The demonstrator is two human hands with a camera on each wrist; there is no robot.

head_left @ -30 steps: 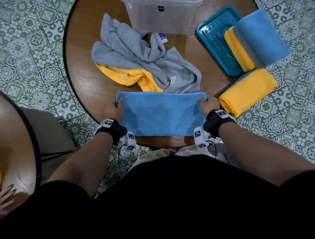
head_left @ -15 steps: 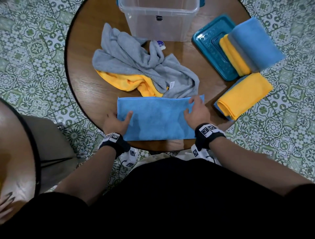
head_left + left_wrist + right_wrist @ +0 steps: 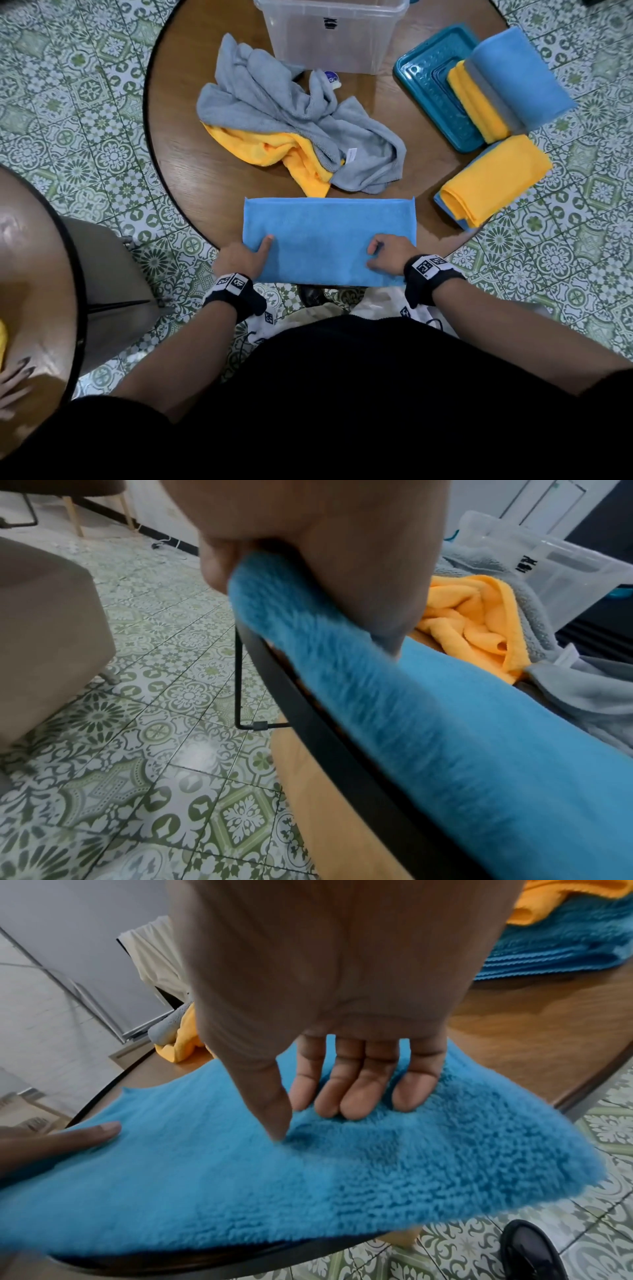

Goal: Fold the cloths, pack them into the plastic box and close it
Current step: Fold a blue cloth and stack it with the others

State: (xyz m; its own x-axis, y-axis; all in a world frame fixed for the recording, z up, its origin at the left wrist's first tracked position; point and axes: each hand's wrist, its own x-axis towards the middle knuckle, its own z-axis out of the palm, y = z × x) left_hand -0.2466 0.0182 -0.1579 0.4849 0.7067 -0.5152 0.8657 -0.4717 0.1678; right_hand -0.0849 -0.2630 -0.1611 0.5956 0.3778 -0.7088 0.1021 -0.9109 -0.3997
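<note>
From the head view, both forearms reach up from the bottom of the frame to a folded blue cloth [image 3: 329, 240] lying at the near edge of the round wooden table [image 3: 191, 113]. The left hand [image 3: 243, 255] holds the cloth's lower left corner, thumb laid on top of the fabric. The right hand [image 3: 390, 255] sits on the lower right part of the cloth, fingers bent down onto it. Above, in mid-frame, a crumpled grey cloth [image 3: 274, 102] lies over a yellow cloth [image 3: 270, 147]; the clear plastic box [image 3: 329, 37] stands at the top, the teal lid [image 3: 435, 99] and folded cloths at the upper right.

In the left wrist view, the left hand [image 3: 308, 547] fills the top of the frame, its fingers curled around the blue cloth's [image 3: 462, 737] edge, which hangs over the table's dark rim.

In the right wrist view, the right hand [image 3: 325, 988] comes down from the top, fingers [image 3: 359, 1091] bent with their tips pressing into the blue cloth [image 3: 240, 1191], thumb tip touching it too. Whether it pinches fabric cannot be told.
</note>
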